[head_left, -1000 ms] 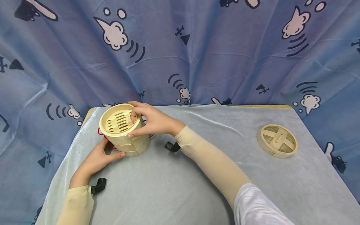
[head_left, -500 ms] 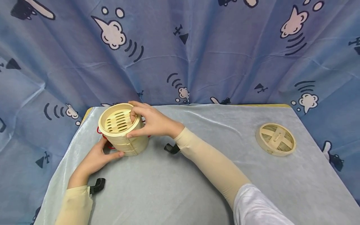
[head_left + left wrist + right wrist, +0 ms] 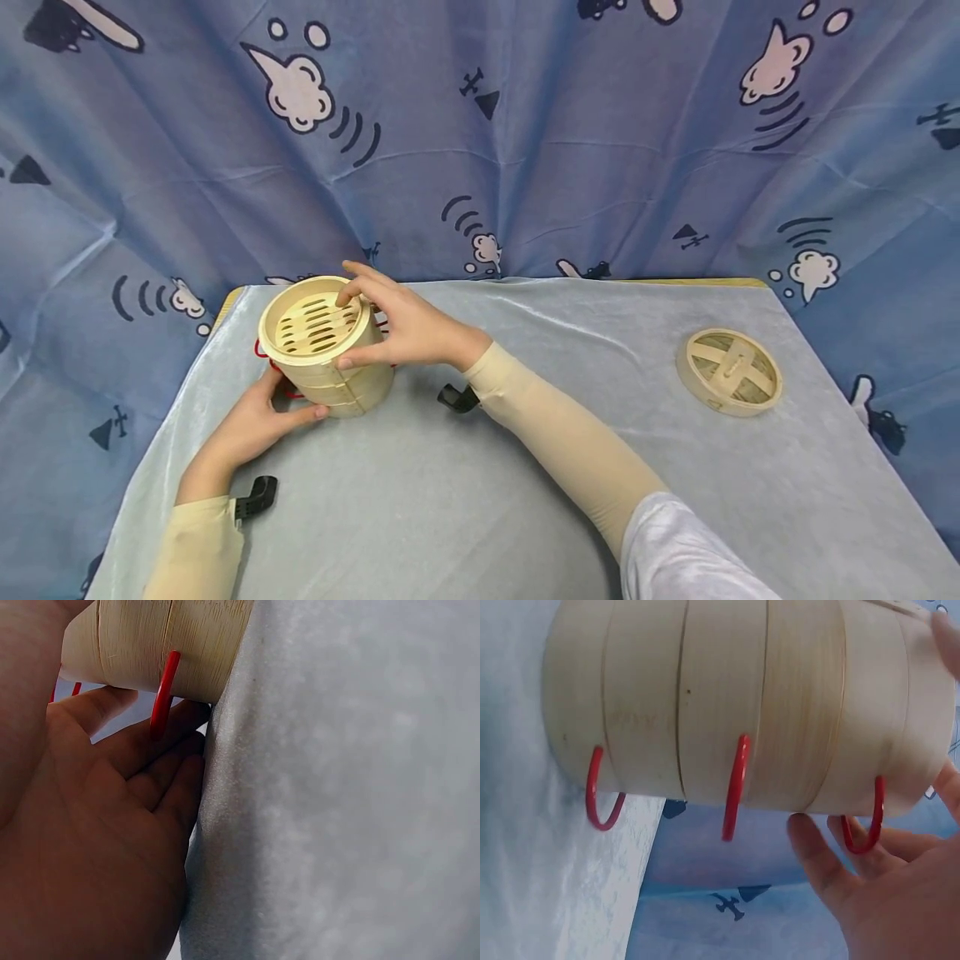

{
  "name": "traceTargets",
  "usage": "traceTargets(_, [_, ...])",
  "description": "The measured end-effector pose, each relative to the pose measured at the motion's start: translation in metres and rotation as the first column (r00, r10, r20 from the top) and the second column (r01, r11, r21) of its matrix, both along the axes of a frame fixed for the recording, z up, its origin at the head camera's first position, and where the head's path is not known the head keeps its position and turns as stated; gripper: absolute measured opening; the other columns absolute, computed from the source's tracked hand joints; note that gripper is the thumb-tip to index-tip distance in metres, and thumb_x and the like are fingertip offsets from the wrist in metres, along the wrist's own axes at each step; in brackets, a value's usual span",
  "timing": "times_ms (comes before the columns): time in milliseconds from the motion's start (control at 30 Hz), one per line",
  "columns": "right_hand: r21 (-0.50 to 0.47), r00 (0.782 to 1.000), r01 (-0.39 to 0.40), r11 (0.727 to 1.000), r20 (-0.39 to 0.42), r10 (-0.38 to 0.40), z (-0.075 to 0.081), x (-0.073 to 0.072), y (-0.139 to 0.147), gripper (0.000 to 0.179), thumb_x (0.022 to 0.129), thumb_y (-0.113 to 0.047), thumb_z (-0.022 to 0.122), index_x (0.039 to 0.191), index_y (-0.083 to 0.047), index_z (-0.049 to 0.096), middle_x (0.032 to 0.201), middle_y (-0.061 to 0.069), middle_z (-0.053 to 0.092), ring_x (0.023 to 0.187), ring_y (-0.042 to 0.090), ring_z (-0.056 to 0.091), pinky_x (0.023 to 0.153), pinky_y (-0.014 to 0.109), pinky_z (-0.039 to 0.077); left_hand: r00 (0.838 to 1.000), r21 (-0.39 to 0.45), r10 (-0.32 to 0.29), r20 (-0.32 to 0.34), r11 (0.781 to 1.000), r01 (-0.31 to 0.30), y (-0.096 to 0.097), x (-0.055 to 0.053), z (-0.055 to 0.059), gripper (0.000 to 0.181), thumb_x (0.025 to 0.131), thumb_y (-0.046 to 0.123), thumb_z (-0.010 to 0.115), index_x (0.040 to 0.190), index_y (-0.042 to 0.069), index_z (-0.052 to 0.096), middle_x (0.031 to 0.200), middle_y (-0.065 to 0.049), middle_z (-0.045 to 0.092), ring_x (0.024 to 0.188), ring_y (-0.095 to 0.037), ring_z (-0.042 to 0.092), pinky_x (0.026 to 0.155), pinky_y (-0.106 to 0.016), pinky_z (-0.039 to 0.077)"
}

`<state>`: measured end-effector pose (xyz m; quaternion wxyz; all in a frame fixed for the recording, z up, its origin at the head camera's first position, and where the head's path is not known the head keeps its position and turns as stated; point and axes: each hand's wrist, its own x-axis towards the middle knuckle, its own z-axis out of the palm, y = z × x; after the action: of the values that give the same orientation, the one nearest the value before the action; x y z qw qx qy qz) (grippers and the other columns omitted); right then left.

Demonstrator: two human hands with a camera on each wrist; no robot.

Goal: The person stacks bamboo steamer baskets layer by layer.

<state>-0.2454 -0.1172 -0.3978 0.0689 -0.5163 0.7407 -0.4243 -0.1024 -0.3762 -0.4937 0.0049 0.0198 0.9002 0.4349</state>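
Note:
A stack of bamboo steamer baskets [image 3: 330,379] stands at the table's left back, with red loops on its sides. Its top basket shows a slatted base [image 3: 315,323] inside a round rim. Low on the stack, my left hand [image 3: 243,433] holds the bottom, thumb in front and fingers round the left side, partly hidden. At the top, my right hand [image 3: 416,325] has its thumb against the front side, while one finger reaches over the rim and another is raised behind it. In the right wrist view, fingertips [image 3: 801,825] lie at the stack's side beside a red loop [image 3: 870,825].
A bamboo steamer lid [image 3: 729,372] with a crossed top and small handle lies at the right of the table. Grey cloth [image 3: 525,467] covers the table. A blue patterned curtain [image 3: 555,167] hangs right behind its back edge.
My right hand's fingers have lifted and loosened at the top rim, the one inside rising off the slats. My left hand and the stack stay in place; the head view shifts slightly.

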Motion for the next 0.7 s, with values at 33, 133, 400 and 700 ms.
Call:
traceTargets(33, [0.001, 1.000, 0.004, 1.000, 0.012, -0.004, 0.000, 0.000, 0.003, 0.068, 0.074, -0.056, 0.082, 0.125, -0.021, 0.053, 0.161, -0.006, 0.018, 0.144, 0.005, 0.021, 0.106, 0.029, 0.037, 1.000, 0.001, -0.001, 0.001, 1.000, 0.001, 0.000, 0.000, 0.000, 0.079, 0.082, 0.036, 0.083, 0.146, 0.018, 0.040, 0.124, -0.002, 0.059, 0.109, -0.018, 0.055, 0.090, -0.024, 0.042])
traceTargets(133, [-0.007, 0.999, 0.028, 1.000, 0.043, -0.028, 0.000, -0.001, 0.014, 0.072, 0.077, -0.056, 0.080, 0.133, -0.022, 0.051, 0.161, -0.011, 0.015, 0.144, 0.004, 0.021, 0.104, 0.033, 0.040, 1.000, 0.004, 0.000, -0.001, 1.000, 0.000, 0.001, 0.000, 0.000, 0.078, 0.082, 0.035, 0.083, 0.145, 0.018, 0.041, 0.123, -0.003, 0.059, 0.108, -0.019, 0.055, 0.089, -0.023, 0.042])
traceTargets(400, [-0.079, 0.991, 0.128, 0.989, 0.052, -0.124, -0.006, -0.012, 0.056, 0.061, 0.082, -0.048, 0.079, 0.133, -0.025, 0.054, 0.156, -0.009, 0.030, 0.142, 0.008, 0.028, 0.105, 0.044, 0.040, 1.000, -0.023, 0.008, -0.019, 1.000, -0.009, 0.003, 0.005, -0.002, 0.073, 0.081, 0.035, 0.084, 0.140, 0.015, 0.045, 0.119, -0.003, 0.060, 0.105, -0.017, 0.055, 0.088, -0.020, 0.040])
traceTargets(700, [-0.099, 0.968, 0.247, 0.964, 0.072, -0.241, 0.011, -0.004, 0.115, 0.052, 0.088, -0.027, 0.078, 0.133, -0.011, 0.056, 0.155, 0.006, 0.037, 0.143, 0.022, 0.033, 0.106, 0.042, 0.038, 1.000, -0.027, 0.003, -0.026, 1.000, -0.004, 0.005, 0.004, -0.001, 0.071, 0.082, 0.035, 0.083, 0.139, 0.015, 0.046, 0.118, -0.004, 0.061, 0.105, -0.016, 0.056, 0.088, -0.021, 0.041])
